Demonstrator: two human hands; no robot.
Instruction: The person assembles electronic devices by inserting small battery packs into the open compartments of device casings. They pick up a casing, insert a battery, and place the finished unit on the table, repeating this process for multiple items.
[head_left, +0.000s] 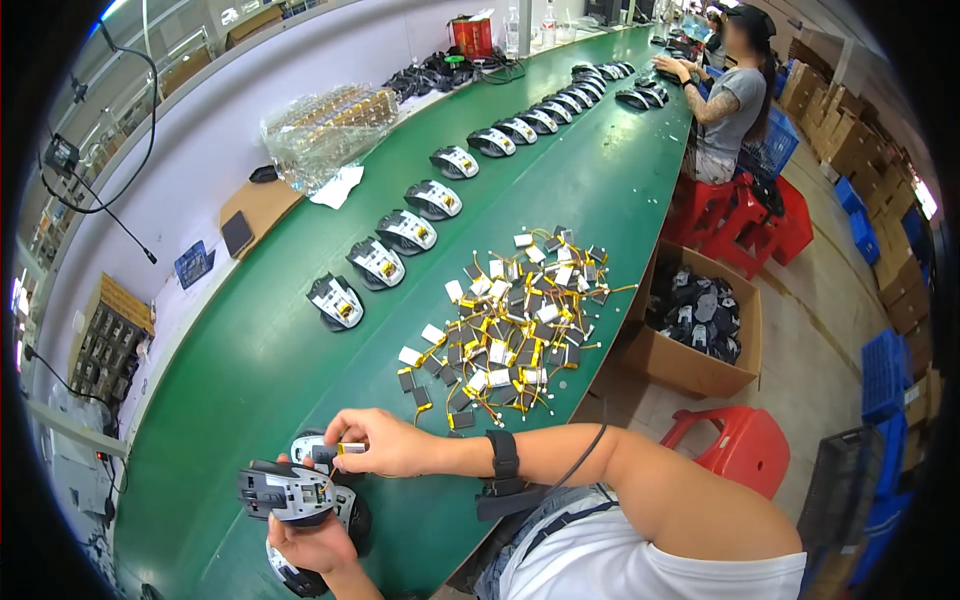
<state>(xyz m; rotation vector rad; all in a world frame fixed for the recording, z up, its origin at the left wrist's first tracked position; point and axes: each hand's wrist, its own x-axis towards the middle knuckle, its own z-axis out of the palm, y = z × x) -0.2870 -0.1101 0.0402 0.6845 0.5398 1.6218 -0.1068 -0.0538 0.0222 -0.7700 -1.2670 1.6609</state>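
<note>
A half-assembled computer mouse [290, 492], its white inside facing up, rests in my left hand [318, 545] at the lower left. Fingers and thumb of that hand wrap its near side. My right hand [392, 443] pinches a small battery [350, 450] close above the shell, and a thin wire runs down toward the mouse. Whether the wire is joined to it, I cannot tell. More open mice lie on the green bench under and behind my hands, partly hidden. To the right of them spreads a heap of small wired batteries [510, 340].
A row of open mice [377, 264] runs away along the green bench [240, 370]. Bubble-wrapped parts [330, 130] lie by the wall. On the right stand a carton of dark parts [700, 365] and a red stool [730, 450]. Another person [730, 100] works farther along.
</note>
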